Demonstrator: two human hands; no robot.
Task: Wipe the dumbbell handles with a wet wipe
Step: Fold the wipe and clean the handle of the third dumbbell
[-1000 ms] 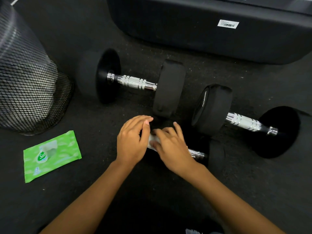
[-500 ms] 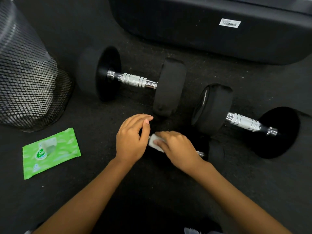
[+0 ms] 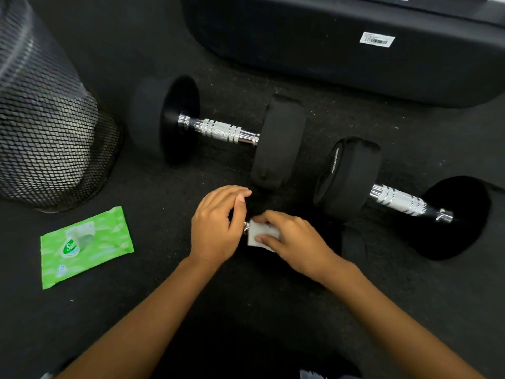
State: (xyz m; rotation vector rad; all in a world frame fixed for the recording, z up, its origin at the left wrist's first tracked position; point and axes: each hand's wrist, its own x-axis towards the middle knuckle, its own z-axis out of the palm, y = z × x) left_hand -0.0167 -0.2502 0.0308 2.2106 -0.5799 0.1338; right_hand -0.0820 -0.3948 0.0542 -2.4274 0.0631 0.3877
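Dumbbell handle [image 3: 245, 227] nearest the person is lying on the dark floor [image 3: 114, 318] just below the middle of the view. It is showing only as a short chrome stub between the two hands, which are covering the rest.

The right hand [image 3: 299, 242] is reaching in from the lower right, forearm running diagonally, back of the hand facing up. Its fingers [image 3: 273, 216] are curling over a folded white wet wipe [image 3: 259, 233] while the thumb is pressing the wipe's near side, so the wipe is being pinched round the handle.

The left hand [image 3: 216, 228] is coming in from the lower left, palm down. Its fingers are lying pressed together and only gently bent, resting over the black weight at the handle's left end — that weight is too dark to be showing clearly.

Two more are lying further back. The far dumbbell [image 3: 218, 129] is sitting above the hands, and the right-side dumbbell [image 3: 396, 201] is angling off to the right, both with bare chrome grips.

A green pack of wipes [image 3: 84, 244] is lying flat, well to the left of the left hand. A black mesh bin [image 3: 49, 127] is standing behind it. A black padded bench [image 3: 314, 50] with a white barcode label [image 3: 377, 39] is running along the top.
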